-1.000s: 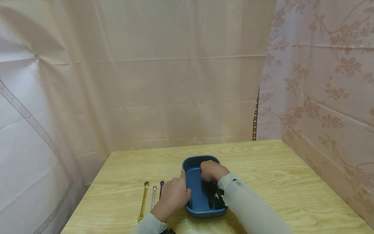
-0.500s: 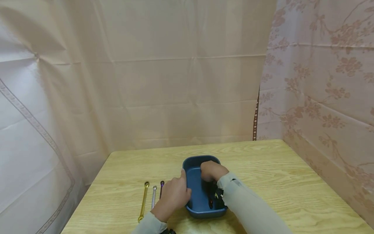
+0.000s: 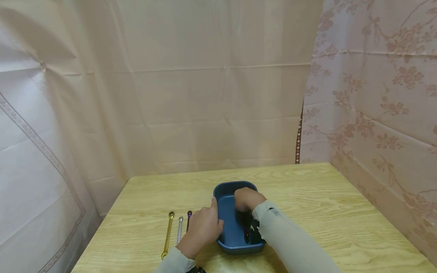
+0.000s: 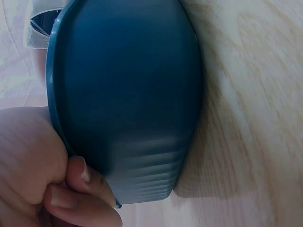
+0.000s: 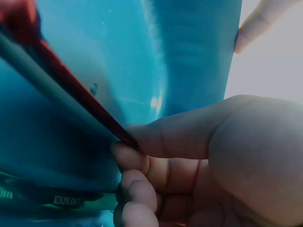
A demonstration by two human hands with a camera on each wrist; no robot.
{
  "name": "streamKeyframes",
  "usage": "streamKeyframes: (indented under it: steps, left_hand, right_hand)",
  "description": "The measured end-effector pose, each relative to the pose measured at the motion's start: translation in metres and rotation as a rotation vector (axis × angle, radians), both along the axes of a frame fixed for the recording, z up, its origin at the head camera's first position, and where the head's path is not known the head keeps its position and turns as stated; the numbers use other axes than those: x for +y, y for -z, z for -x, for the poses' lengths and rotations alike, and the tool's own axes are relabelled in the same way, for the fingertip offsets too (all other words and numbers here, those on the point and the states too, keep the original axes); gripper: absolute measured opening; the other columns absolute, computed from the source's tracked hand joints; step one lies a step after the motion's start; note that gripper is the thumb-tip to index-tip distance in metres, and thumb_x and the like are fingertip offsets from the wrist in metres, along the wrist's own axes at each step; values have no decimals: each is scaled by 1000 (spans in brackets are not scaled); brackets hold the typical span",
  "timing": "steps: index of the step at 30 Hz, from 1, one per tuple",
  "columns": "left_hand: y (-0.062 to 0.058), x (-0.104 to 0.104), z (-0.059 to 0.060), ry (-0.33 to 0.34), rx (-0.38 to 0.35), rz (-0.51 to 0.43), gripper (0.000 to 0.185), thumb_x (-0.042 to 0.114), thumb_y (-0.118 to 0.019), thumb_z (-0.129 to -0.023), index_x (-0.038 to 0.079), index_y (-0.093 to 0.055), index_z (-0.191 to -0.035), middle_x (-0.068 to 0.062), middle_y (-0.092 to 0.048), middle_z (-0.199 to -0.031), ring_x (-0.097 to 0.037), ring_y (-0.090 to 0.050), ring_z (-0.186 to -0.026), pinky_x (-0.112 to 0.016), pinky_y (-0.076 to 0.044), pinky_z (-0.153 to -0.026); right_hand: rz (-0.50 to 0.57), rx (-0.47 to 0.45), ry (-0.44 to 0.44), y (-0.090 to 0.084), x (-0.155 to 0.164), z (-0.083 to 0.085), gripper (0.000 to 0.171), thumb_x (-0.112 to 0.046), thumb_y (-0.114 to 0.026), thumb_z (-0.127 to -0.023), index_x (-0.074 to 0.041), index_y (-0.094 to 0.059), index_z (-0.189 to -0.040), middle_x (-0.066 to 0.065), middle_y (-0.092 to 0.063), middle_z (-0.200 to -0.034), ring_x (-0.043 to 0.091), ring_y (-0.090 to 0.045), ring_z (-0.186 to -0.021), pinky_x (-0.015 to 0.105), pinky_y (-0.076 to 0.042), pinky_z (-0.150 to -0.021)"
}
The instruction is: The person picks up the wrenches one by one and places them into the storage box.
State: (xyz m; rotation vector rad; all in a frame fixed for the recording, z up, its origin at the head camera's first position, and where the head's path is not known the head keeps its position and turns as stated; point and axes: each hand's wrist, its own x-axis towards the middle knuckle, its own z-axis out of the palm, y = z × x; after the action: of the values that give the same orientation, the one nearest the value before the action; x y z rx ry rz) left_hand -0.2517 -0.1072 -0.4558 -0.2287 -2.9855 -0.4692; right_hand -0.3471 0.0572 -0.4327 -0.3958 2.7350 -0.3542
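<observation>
A deep blue plastic bin (image 3: 228,216) stands on the wooden table, its long sides running away from me. My left hand (image 3: 205,225) grips its left rim; in the left wrist view the curled fingers (image 4: 92,198) sit at the rim, over the outer wall. Reaching inside is my right hand (image 3: 247,199), near the bin's right side. Thumb and forefinger there pinch one end of a red wrench (image 5: 78,92), whose other end slants up toward the corner of the right wrist view. Below it a green wrench (image 5: 66,200) with white lettering lies close to the other fingertips.
Left of the bin, a gold wrench (image 3: 168,235), a silver wrench (image 3: 179,229) and a dark purple wrench (image 3: 189,219) lie roughly parallel; my left hand and forearm partly cover the last two. Beige cloth (image 3: 218,113) hangs behind the table (image 3: 324,204), floral cloth at the right.
Almost everything holds still. The right forearm has shifted very slightly left; the left hand and the bin stay where they were.
</observation>
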Motion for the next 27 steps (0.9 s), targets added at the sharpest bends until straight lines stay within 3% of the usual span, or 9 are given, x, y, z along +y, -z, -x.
streamKeyframes:
  steps: [15, 27]
  left_hand:
    - [0, 0, -1, 9, -1, -1, 76, 27, -66, -92, -2, -38, -157, 2, -46, -52, -16, -43, -42, -31, -33, -41]
    - [1, -1, 0, 15, 14, 13, 77, 27, -66, -92, -2, -38, -157, 1, -46, -51, -16, -41, -40, -32, -32, -40]
  right_hand:
    - [-70, 69, -40, -5, 1, -7, 18, -10, -55, -103, -8, -68, -91, 8, -62, -85, 23, -57, -73, 37, -47, -70]
    - [-148, 111, -65, -4, -2, -5, 20, -11, -55, -103, -8, -69, -89, 8, -64, -87, 23, -58, -75, 37, -47, -72]
